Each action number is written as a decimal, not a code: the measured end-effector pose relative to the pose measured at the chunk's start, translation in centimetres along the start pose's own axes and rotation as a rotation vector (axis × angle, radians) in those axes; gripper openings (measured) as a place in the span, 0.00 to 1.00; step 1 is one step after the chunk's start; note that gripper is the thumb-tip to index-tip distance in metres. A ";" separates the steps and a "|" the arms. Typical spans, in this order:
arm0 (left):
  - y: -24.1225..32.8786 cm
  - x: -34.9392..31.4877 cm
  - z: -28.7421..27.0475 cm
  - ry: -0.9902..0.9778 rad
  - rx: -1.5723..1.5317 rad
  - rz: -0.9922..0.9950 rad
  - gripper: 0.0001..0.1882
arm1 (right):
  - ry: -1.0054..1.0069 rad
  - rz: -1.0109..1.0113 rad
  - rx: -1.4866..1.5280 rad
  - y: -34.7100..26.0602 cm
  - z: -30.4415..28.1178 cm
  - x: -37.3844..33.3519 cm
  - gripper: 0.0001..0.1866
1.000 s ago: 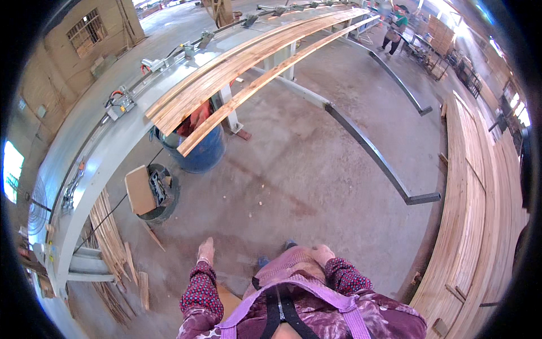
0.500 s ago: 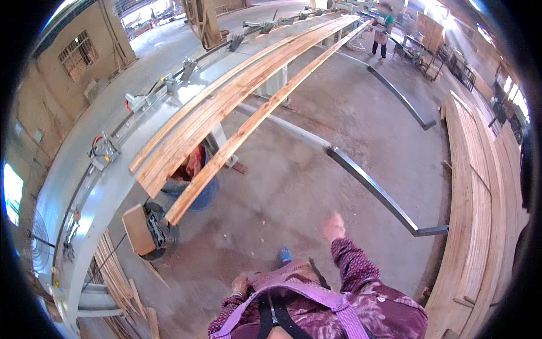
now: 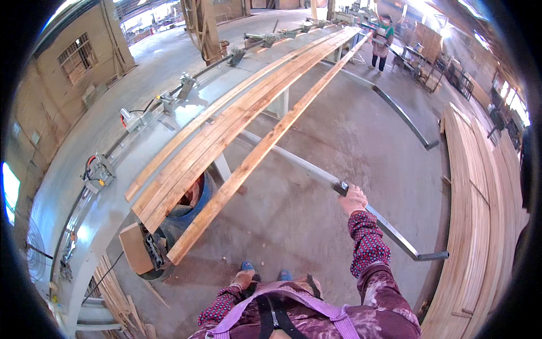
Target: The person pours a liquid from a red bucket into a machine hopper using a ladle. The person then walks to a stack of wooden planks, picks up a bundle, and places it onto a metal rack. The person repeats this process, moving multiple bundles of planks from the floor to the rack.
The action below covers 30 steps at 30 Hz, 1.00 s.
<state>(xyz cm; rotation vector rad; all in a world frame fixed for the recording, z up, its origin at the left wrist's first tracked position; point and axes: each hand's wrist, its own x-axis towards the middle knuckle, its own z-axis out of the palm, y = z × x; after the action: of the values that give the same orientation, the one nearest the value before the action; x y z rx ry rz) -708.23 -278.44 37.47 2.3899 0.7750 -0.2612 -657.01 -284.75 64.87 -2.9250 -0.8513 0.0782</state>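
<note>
My right hand [image 3: 353, 201] is stretched forward, closed over a grey metal bar [image 3: 389, 230] just beyond its dark joint. From the joint the bar's paler length runs back under the boards. My left hand [image 3: 244, 278] hangs low beside my body, above my blue shoe; its fingers are too small and unclear to read. Ahead to the left, one long narrow wooden board [image 3: 237, 176] lies apart from a group of side-by-side boards [image 3: 192, 186]. Their near ends jut past the grey machine table [image 3: 121, 186]. Neither hand touches these boards.
Under the board ends stand a blue barrel [image 3: 206, 198] and a cardboard box [image 3: 135, 248]. Stacked long planks [image 3: 466, 226] line the right side. A second metal bar [image 3: 403, 116] projects farther off. Another person [image 3: 382, 45] stands near the boards' far end. Thin wood strips [image 3: 110, 282] lie lower left.
My right hand has moved forward from above the floor onto the metal bar. The boards and barrel appear nearer and lower in view. My second shoe has come into sight.
</note>
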 end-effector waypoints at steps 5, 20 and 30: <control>0.3 0.1 -5.5 -0.179 -0.017 0.145 0.10 | -0.210 0.077 -0.028 -1.0 -1.4 2.6 0.27; -2.5 0.9 -10.0 -0.173 0.057 -0.075 0.12 | -0.270 0.164 -0.055 -1.7 -1.7 2.8 0.28; -1.0 -1.4 -9.4 -0.126 -0.376 -0.234 0.35 | -0.256 0.115 -0.039 -2.4 -2.4 2.1 0.29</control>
<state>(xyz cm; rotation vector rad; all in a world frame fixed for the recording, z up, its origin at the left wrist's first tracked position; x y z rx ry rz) -709.94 -272.79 44.95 1.9148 0.9523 -0.3255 -656.30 -281.77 67.43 -3.0422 -0.7193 0.4581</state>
